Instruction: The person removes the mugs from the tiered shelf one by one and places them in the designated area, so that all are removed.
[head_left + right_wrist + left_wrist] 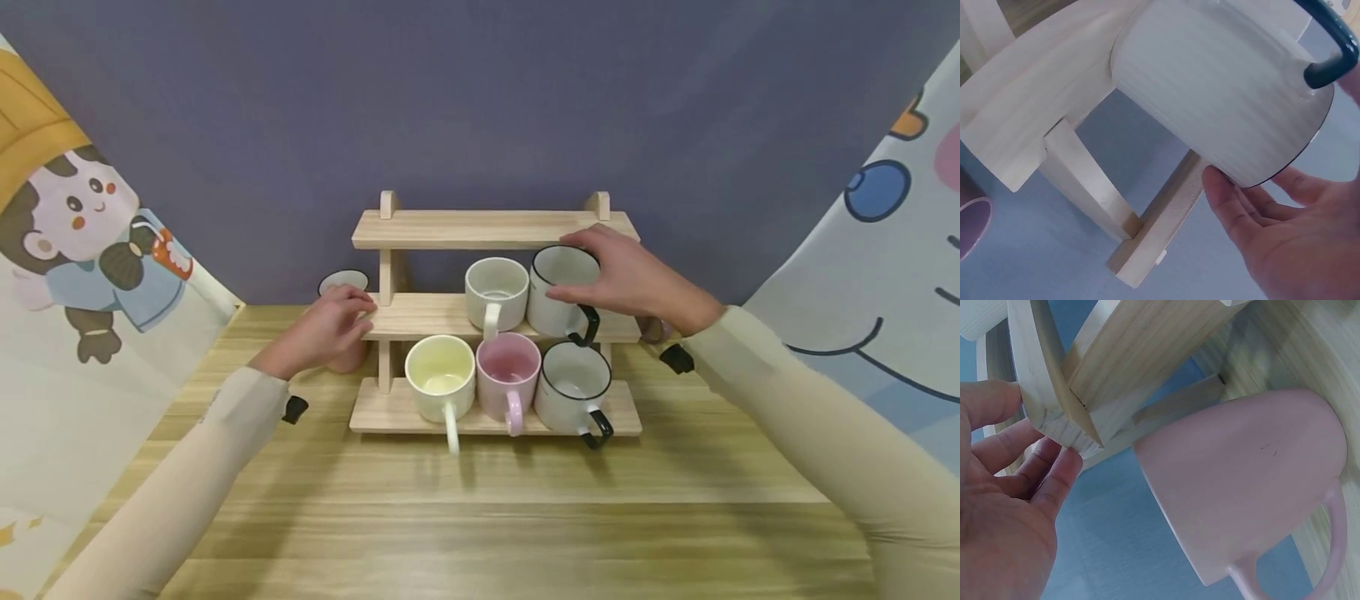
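My right hand (630, 279) holds a white mug (555, 304) with a black rim and black handle, thumb on its front and fingers behind. That mug sits at the right of the middle shelf, as the right wrist view also shows, its handle (1332, 47) turned outward. My left hand (326, 329) grips the left end of the middle shelf board (1063, 425) of a wooden rack, thumb on one face and fingers on the other. Beside the rack, partly behind this hand, stands a pink mug (1241, 481). A white mug (491, 287) is next to the black-rimmed one.
On the bottom shelf stand a yellow mug (438, 383), a pink mug (506, 375) and another black-rimmed white mug (573, 387). The rack's top shelf (487, 229) runs above. A mauve mug (972, 222) shows partly beyond the rack's right side. A dark curtain (480, 108) hangs behind.
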### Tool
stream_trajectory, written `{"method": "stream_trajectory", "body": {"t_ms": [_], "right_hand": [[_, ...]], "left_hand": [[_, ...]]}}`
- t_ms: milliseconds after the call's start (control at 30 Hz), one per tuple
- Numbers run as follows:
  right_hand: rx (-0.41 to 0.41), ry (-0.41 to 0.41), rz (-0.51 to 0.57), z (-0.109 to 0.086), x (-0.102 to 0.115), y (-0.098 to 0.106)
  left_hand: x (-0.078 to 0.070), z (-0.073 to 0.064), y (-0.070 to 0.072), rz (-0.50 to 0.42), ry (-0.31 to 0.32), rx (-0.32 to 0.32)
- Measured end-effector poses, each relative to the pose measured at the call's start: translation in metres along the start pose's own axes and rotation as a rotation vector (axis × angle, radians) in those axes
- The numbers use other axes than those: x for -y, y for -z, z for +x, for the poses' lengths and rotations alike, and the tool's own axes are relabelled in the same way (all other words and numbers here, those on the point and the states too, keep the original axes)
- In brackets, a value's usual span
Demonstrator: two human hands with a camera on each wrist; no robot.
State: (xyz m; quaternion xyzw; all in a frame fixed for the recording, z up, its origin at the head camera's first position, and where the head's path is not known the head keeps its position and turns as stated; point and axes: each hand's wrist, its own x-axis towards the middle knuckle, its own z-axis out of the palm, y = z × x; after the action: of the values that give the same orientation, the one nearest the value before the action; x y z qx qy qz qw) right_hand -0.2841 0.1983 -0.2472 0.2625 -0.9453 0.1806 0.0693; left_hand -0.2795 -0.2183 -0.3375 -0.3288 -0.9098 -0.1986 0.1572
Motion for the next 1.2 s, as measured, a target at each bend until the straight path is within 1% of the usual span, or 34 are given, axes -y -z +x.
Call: {"method": "stream_trajectory", "body": {"t_ms": [167, 367, 467, 567, 733, 900, 1033, 1200], "right_hand": [[0.008, -0.015, -0.014, 0.001, 0.0, -0.002], [-0.032, -0.023, -0.028, -0.002, -0.003, -0.003], [-0.048, -0.028, -0.037, -0.006, -0.006, 0.001], [-0.057, -0.039, -0.039, -0.012, -0.009, 0.009], [-0.066, -0.053, -0.041, -0.027, -0.017, 0.025], [-0.099, -0.032, -0.087, -0.048, -0.032, 0.039], [-0.1, -0.042, -0.125, -0.068, -0.044, 0.048], [-0.087, -0.084, -0.163, -0.093, -0.062, 0.056]], "left_hand": [[-0.001, 0.0, 0.002, -0.002, -0.012, -0.001], [-0.002, 0.0, 0.0, -0.013, 0.0, 0.005], [-0.002, -0.001, -0.001, -0.013, -0.002, -0.002], [-0.001, -0.001, 0.0, -0.016, -0.009, -0.011], [-0.001, -0.002, 0.001, -0.021, 0.003, 0.0], [-0.001, -0.002, 0.001, -0.022, 0.018, 0.02], [-0.002, -0.003, 0.001, -0.018, 0.011, 0.017], [-0.002, -0.002, 0.002, -0.01, -0.016, 0.001]]}}
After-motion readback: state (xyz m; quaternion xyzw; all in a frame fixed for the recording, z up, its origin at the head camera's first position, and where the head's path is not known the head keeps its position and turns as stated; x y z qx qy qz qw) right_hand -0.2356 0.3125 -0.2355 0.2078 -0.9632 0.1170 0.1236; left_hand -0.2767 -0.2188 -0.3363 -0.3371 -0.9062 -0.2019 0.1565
